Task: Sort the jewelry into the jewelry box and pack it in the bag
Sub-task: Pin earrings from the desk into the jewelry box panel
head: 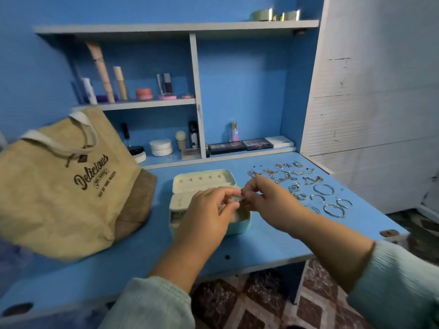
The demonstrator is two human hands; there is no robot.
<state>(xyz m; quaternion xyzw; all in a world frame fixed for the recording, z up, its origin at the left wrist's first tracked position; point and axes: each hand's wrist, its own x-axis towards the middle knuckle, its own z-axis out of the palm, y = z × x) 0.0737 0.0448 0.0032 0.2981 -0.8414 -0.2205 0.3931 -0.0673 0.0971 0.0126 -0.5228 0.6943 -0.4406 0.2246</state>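
Both my hands meet over the open jewelry box point(204, 180). Left hand point(209, 210) & right hand point(266, 200) pinch one small piece point(237, 199), prob a ring. Lower it straight into a slot w/o dropping. Remaining jewelry point(308, 186) lies right of the box; bag point(64, 181) waits left.

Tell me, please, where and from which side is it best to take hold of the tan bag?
Grip the white handles from above: the tan bag leans on the blue desk left of the jewelry box, handles arching up at its top, so fingers hook beneath easily.
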